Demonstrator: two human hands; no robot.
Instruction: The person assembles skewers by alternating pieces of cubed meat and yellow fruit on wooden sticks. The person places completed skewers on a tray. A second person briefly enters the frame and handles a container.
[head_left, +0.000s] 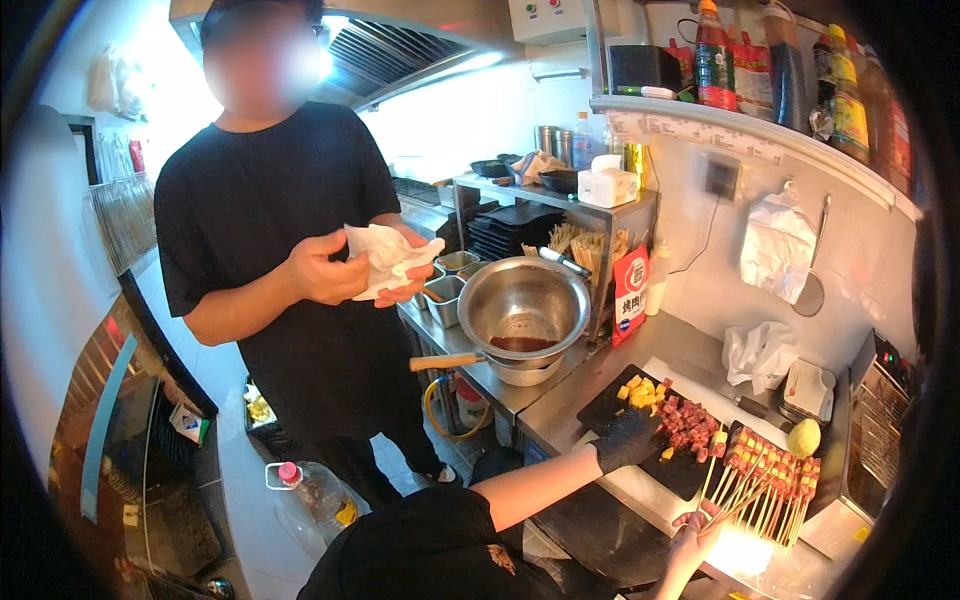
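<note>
My left hand (627, 442), in a black glove, reaches over the dark board (679, 484) beside diced raw meat (688, 421) and yellow cubes (642, 391). Its fingertips blend into the dark board, so whether it pinches a piece is unclear. My bare right hand (694, 534) grips several thin wooden skewers (739, 501). One upright skewer at that hand carries meat and a yellow cube (718, 442) near its tip. Just right of it, several loaded skewers (776, 461) lie side by side, their bare ends towards me. A round yellow-green item (804, 437) rests behind them.
A co-worker in black (292, 195) stands left, holding white tissue (394, 259). A steel bowl with dark liquid (525, 307) sits above a wooden-handled pot (446, 362). Behind are a red packet (630, 296), a crumpled plastic bag (761, 356) and a bottle shelf (757, 127).
</note>
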